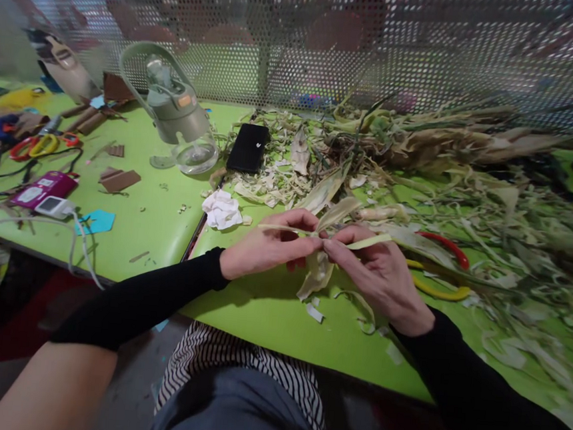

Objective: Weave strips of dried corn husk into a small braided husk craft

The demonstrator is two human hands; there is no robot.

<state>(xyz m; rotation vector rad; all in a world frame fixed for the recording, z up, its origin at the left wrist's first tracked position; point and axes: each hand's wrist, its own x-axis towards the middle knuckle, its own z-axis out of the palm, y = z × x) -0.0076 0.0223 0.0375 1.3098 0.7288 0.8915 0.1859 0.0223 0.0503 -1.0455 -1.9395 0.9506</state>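
Above the near edge of the green table, my left hand (278, 244) and my right hand (379, 270) meet fingertip to fingertip. Both pinch a bundle of pale dried corn husk (339, 211), whose strips stick out upward, to both sides and downward. One wide strip hangs below the fingers. Exactly where the strips cross is hidden by my thumbs and fingers. Small white scraps (315, 312) lie on the table under the hands. Just right of my right hand, scissors or pliers with one red and one yellow handle (443, 292) lie partly under husk strips.
Heaps of husk (423, 140) cover the table's right and back. A black phone-like slab (248, 148), crumpled tissue (221, 209) and green-lidded bottle (175, 111) stand or lie centre-left. Further left are scissors (42, 145), a magenta box (45, 190) and a white cable (80, 244). Perforated metal (291, 48) borders the back.
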